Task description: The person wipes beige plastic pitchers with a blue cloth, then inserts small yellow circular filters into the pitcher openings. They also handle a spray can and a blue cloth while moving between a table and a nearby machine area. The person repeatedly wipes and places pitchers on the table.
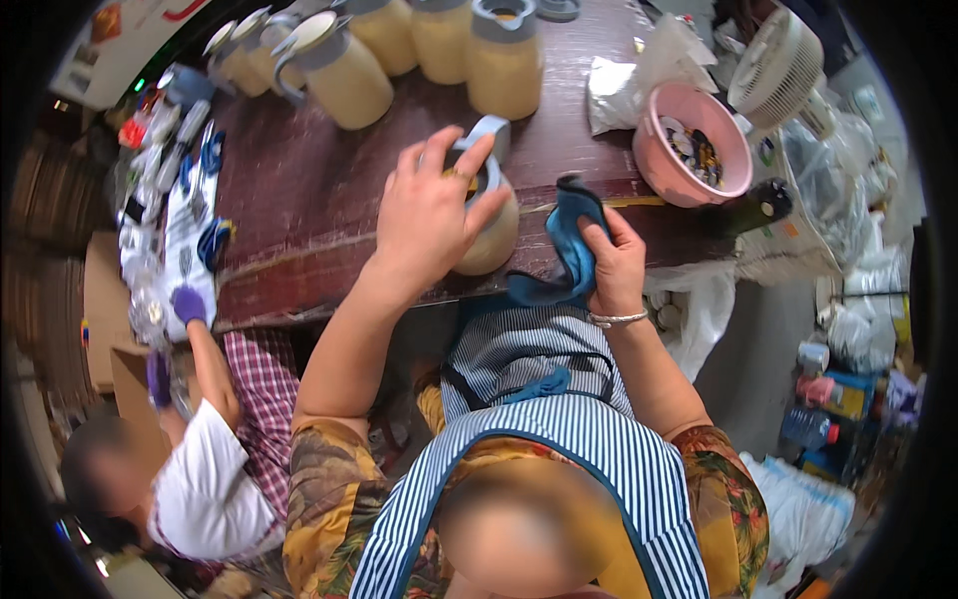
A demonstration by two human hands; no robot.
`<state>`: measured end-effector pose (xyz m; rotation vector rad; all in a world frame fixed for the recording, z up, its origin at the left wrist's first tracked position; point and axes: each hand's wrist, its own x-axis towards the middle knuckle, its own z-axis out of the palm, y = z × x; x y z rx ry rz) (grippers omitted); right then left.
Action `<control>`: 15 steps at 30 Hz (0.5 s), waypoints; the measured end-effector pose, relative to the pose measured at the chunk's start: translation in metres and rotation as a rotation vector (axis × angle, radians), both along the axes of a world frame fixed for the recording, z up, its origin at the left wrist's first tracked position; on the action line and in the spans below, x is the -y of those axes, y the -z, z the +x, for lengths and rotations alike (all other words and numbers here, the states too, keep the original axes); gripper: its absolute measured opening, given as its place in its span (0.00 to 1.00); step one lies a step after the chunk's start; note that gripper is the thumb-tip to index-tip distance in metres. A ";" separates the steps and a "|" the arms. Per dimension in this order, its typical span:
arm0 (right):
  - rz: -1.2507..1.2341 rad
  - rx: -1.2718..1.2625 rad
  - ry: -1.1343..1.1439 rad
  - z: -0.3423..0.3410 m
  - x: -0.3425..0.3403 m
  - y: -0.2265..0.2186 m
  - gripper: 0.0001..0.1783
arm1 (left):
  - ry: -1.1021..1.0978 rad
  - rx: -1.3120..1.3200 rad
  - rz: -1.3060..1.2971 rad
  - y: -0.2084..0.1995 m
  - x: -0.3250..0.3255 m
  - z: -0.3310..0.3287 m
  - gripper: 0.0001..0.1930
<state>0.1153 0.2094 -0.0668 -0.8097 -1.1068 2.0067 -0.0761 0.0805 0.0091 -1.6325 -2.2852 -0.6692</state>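
Note:
A beige thermos jug (pixel 494 243) with a grey collar and handle stands near the front edge of the dark red table. My left hand (pixel 427 222) grips it from above, its fingers curled over the grey collar and hiding part of the top. Just to the right, my right hand (pixel 619 268) pinches a blue cloth (pixel 573 240) with a dark border. The cloth hangs bunched in the air beside the jug, apart from it.
Several similar jugs (pixel 349 88) stand along the back. At the right are a pink bucket (pixel 659 165) of small parts, a white fan (pixel 780 70) and a dark bottle (pixel 763 205) lying down. A co-worker in purple gloves (pixel 188 303) works at the left over a white cloth (pixel 190 235).

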 end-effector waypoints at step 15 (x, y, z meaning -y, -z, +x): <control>1.390 -0.012 0.409 -0.042 0.054 0.069 0.26 | -0.304 0.003 -0.001 0.006 -0.005 0.042 0.22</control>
